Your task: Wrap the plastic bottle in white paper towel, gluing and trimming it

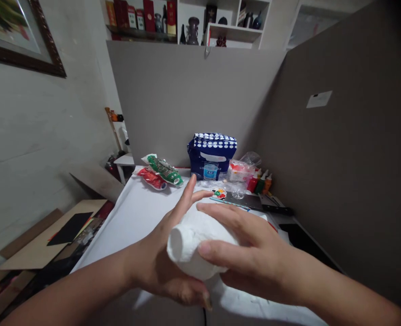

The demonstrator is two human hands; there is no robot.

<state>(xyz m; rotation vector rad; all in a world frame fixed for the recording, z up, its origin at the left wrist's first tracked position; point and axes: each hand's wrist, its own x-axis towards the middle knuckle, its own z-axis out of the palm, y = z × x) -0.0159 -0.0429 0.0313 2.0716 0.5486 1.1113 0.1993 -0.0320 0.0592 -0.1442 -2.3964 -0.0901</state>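
A white rounded plaster-like object with a short neck is held above the near edge of the white table. My left hand cups it from the left and below, thumb under it and fingers stretched up behind it. My right hand lies over its right side, thumb pressed on the front and fingers laid across the top. Most of the object's body is hidden by my fingers.
At the back of the table stand a blue dotted bag, a red and a green packet, small paint bottles, crumpled plastic, a paint palette and a dark knife-like tool. Grey partitions close the back and right. Cardboard lies on the floor at left.
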